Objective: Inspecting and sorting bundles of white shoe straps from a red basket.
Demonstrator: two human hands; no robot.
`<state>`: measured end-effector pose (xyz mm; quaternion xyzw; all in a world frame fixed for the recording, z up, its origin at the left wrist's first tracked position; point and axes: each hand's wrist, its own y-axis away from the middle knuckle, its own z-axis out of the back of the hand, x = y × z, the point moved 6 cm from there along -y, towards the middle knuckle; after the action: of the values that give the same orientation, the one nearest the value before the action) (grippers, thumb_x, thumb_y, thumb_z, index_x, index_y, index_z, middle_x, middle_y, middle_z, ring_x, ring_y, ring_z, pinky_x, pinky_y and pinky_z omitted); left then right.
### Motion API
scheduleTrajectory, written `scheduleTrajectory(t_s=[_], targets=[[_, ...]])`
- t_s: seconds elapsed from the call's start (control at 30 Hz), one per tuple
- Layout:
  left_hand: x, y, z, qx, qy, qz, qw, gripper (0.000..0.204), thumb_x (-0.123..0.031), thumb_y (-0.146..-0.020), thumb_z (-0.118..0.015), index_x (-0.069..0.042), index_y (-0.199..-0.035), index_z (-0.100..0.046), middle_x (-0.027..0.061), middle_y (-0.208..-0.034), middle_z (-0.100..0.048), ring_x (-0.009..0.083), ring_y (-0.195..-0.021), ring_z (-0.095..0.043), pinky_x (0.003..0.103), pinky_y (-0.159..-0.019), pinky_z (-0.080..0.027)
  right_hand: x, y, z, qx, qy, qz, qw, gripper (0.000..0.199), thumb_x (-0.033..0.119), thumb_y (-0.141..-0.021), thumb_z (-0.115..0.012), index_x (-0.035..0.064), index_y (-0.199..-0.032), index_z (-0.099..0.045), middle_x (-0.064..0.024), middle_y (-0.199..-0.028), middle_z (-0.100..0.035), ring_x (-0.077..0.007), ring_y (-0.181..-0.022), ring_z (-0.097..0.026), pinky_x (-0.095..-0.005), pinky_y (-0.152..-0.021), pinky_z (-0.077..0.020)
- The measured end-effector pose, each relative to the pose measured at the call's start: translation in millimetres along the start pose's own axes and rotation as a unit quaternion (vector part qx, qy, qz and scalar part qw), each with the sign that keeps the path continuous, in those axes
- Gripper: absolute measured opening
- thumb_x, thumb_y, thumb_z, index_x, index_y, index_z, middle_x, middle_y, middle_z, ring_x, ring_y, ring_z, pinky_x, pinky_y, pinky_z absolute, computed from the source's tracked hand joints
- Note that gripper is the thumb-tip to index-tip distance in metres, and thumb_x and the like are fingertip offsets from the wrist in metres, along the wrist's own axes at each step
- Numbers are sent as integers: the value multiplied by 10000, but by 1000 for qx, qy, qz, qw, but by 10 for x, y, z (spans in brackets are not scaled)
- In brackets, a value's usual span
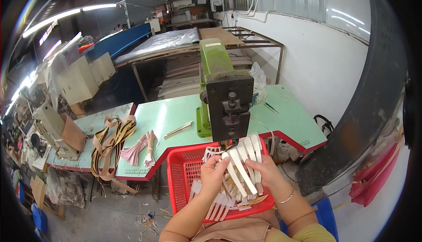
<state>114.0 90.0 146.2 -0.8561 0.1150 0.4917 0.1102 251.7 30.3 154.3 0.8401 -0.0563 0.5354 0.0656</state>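
Both my hands are closed on a fan of white strips, held just below the black head of a green machine. My left hand pinches the fan's left edge near its upper end. On the other side, my right hand grips it with the thumb across the front; its other fingers are mostly hidden behind the strips. Beneath my hands a red plastic basket sits in front of me, above my lap. It holds more white strips with slotted ends, partly covered by my forearms.
The green-topped table surrounds the machine. On its left lie a pink strip bundle, a pale bundle, striped webbing and thin sticks. A pen lies right. A dark curved column stands close on my right.
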Motion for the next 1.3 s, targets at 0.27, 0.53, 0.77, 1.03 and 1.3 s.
scheduleTrajectory(t_s=[0.27,0.53,0.77,1.03,1.3], targets=[[-13,20,-25,-2,-43,9,999,113,-135,-775,-617,-37,-757,-563,-26,-583,-512,19,-496,-430,158,-449,-319,223,-121,13,46,57,0,997,185,113,-790,-562,-20,-919,-567,-52,-774,-591,-93,-644,-553,-210,-572,-458],[15,21,-32,2,-23,13,1000,113,-142,-774,-618,-47,-751,-563,-8,-607,-555,16,-488,-435,150,-442,-320,434,-299,30,70,175,1,982,186,138,-775,-587,-6,-893,-583,-39,-726,-593,-76,-601,-539,-202,-566,-448],[69,52,-67,-21,31,29,999,102,-131,-782,-606,-61,-733,-551,-1,-621,-561,27,-492,-446,151,-449,-326,672,-246,-164,216,268,-9,939,423,93,-661,-687,-20,-1024,-502,-49,-855,-587,-97,-708,-558,-225,-634,-461],[105,49,-132,-40,60,7,997,116,-139,-793,-583,-76,-716,-522,14,-619,-552,53,-489,-456,172,-434,-343,588,-322,31,157,223,-63,960,414,76,-651,-692,-45,-1006,-515,-73,-770,-603,-103,-630,-561,-229,-596,-468],[113,56,-165,-37,65,25,997,144,-144,-796,-579,-88,-690,-501,6,-605,-534,60,-485,-449,176,-433,-342,837,-492,-95,202,297,-74,930,384,93,-650,-698,-50,-970,-541,-69,-829,-591,-113,-691,-550,-224,-644,-447]])
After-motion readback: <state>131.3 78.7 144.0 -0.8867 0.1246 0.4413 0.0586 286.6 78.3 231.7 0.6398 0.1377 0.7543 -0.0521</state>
